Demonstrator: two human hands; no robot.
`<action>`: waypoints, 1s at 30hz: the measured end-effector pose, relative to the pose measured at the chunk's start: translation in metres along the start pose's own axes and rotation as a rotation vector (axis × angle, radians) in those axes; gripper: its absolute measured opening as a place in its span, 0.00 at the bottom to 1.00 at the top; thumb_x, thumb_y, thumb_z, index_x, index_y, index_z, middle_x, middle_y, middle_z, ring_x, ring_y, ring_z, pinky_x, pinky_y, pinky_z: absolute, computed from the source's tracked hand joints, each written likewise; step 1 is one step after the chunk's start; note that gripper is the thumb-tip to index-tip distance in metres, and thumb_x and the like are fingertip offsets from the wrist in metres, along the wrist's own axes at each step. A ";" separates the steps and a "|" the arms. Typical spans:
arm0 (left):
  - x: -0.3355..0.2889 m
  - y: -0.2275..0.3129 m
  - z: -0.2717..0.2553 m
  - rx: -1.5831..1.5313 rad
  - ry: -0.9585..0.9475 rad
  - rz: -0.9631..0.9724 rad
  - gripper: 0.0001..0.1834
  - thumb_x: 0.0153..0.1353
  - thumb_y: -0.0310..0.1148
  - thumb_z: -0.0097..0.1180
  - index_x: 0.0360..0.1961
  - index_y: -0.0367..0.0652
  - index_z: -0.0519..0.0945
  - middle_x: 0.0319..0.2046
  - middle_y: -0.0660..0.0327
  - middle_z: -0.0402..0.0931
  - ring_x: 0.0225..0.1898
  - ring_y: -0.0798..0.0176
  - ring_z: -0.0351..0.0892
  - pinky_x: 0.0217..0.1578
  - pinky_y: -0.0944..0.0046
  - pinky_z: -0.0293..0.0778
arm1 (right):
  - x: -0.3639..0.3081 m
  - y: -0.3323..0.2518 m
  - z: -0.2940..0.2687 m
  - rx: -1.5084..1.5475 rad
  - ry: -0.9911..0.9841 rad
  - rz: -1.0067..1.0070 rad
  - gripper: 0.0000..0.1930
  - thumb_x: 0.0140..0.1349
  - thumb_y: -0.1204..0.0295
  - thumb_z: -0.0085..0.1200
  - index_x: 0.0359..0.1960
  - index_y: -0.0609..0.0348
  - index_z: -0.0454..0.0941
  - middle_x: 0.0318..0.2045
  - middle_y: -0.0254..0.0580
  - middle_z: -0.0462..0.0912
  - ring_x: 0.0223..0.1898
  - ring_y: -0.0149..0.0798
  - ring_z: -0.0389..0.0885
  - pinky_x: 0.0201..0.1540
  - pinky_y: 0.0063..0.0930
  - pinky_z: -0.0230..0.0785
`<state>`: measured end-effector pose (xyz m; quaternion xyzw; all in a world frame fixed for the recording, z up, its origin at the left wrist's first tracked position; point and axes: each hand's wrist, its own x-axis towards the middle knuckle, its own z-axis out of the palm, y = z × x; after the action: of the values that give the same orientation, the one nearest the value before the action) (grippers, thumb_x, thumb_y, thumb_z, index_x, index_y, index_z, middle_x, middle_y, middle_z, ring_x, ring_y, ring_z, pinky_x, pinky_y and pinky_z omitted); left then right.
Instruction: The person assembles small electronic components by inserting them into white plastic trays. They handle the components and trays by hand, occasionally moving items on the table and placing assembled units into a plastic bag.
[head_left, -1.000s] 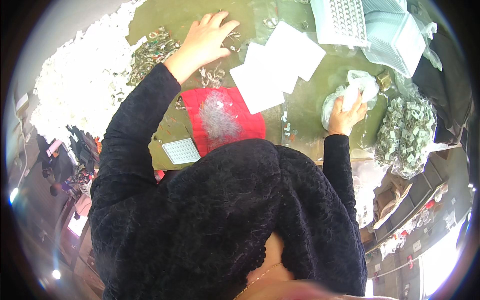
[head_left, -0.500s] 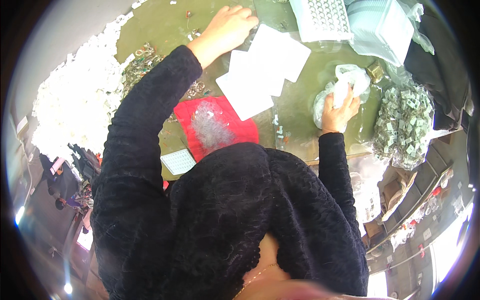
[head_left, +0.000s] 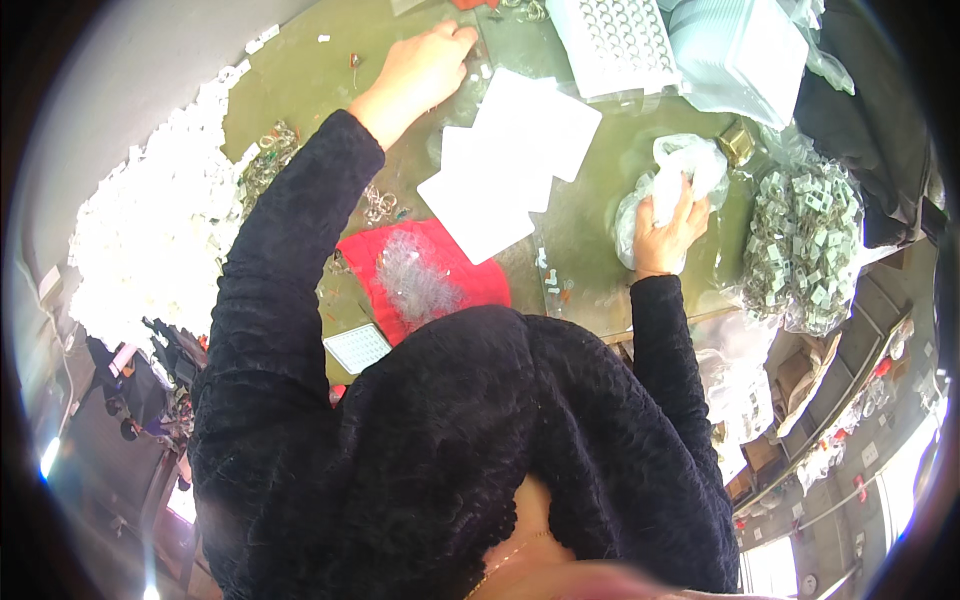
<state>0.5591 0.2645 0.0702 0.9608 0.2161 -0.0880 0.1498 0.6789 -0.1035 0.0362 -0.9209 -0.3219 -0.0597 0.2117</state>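
Observation:
My left hand (head_left: 425,72) reaches over the far part of the green table, its fingers bent and drawn together. Whatever lies under its fingertips is hidden; a few tiny pale pieces are beside them. Just to its right, several white square cards (head_left: 505,150) overlap in a loose fan. My right hand (head_left: 672,235) rests on a crumpled clear plastic bag (head_left: 690,155), its fingers bent into the film. The bag's contents cannot be made out. Closer to my body lies a red cloth (head_left: 485,283) with a heap of fine clear pieces (head_left: 415,275) on it.
A big pile of small white pieces (head_left: 145,230) covers the left side. White trays (head_left: 615,45) and a stack of clear plastic trays (head_left: 740,55) stand at the far right. Below them sit a gold-coloured block (head_left: 737,143) and a bulging bag of small parts (head_left: 805,245). A small white tray (head_left: 357,348) lies near me.
The whole view has shifted slightly. My left hand has moved a little left and away from the white cards. My right hand stays on the plastic bag.

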 end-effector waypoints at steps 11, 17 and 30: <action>0.066 0.043 -0.004 -0.060 0.286 0.018 0.19 0.57 0.36 0.60 0.50 0.45 0.74 0.48 0.49 0.74 0.47 0.44 0.78 0.44 0.46 0.75 | 0.001 -0.002 -0.001 0.010 0.007 0.000 0.35 0.48 0.64 0.63 0.62 0.55 0.71 0.57 0.59 0.68 0.60 0.62 0.63 0.63 0.55 0.54; 0.086 0.053 0.009 -0.184 0.234 -0.144 0.25 0.54 0.32 0.63 0.55 0.44 0.74 0.55 0.38 0.69 0.49 0.38 0.77 0.48 0.43 0.74 | 0.001 -0.001 -0.001 0.007 0.013 -0.003 0.35 0.48 0.64 0.63 0.62 0.55 0.71 0.57 0.60 0.68 0.60 0.63 0.63 0.63 0.56 0.54; -0.033 -0.014 -0.024 -1.246 0.238 -0.328 0.10 0.60 0.27 0.56 0.43 0.42 0.78 0.31 0.66 0.78 0.29 0.75 0.75 0.24 0.76 0.67 | -0.002 0.005 0.005 -0.045 0.034 -0.036 0.34 0.49 0.62 0.64 0.61 0.54 0.71 0.53 0.58 0.70 0.59 0.61 0.65 0.63 0.57 0.55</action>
<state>0.5259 0.2719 0.0965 0.6519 0.3855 0.1389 0.6381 0.6806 -0.1060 0.0299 -0.9183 -0.3335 -0.0861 0.1952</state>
